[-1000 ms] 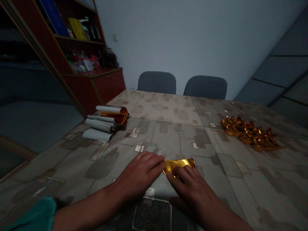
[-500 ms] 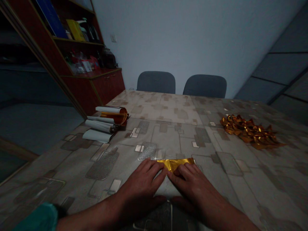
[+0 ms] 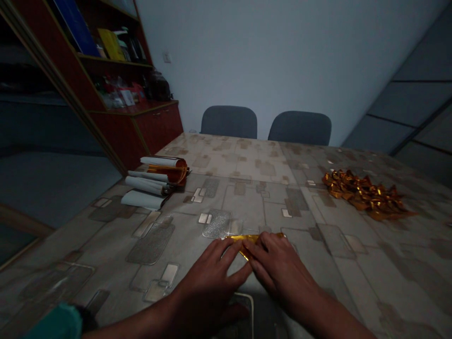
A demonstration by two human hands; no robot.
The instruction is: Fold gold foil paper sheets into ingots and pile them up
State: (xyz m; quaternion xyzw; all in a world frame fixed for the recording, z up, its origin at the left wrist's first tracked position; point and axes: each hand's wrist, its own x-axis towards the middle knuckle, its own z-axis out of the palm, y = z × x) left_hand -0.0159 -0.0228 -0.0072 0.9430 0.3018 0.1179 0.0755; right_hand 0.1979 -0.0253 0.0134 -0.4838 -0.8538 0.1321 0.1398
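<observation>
Patterned cloth [image 3: 254, 207] covers the table beneath your hands, and at the lower centre of the frame a gold foil sheet [image 3: 244, 238] lies against it, showing only as a narrow strip past your fingers. Your left hand [image 3: 213, 275] is loosely spread, a gap between thumb and forefinger, fingertips on the foil; your right hand [image 3: 284, 268] is narrower, bent fingers over the strip. Whether either pinches it is hidden. Judging by its shape, your sheet is partly folded. Farther out, at middle right, shaped gold pieces [image 3: 367, 194] look finished; at middle left, bent sheets [image 3: 144, 198] look unworked. Beyond, at upper centre, stand two grey chairs [image 3: 229, 121].
</observation>
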